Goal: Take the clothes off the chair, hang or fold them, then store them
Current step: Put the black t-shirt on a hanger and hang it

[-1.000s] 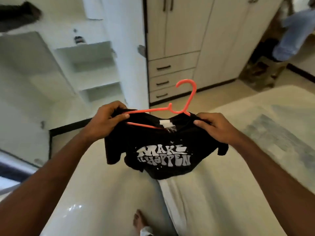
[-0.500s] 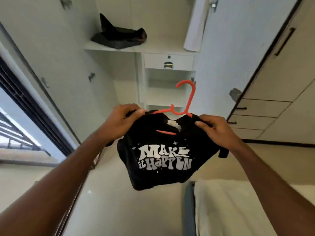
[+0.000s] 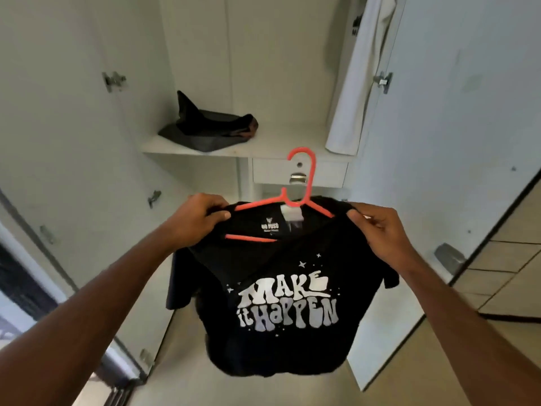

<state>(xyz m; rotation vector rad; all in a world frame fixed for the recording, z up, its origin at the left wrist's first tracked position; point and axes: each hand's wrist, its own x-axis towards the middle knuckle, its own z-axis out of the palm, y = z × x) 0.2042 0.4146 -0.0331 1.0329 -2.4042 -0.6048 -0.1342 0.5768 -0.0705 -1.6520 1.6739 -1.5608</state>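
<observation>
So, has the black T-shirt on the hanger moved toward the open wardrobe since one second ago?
Yes. The black T-shirt, on the orange hanger, was over the bed before; now it is held in front of the wardrobe shelf, closer to it.

The T-shirt (image 3: 281,288) is matt black cloth with a flat white print; its hanger (image 3: 304,183) is smooth, slightly glossy orange plastic. The shelf (image 3: 263,148) and doors (image 3: 456,142) look like smooth matt white laminate, with shiny metal hinges (image 3: 383,80). A white cloth (image 3: 357,83) hangs soft and matt
</observation>
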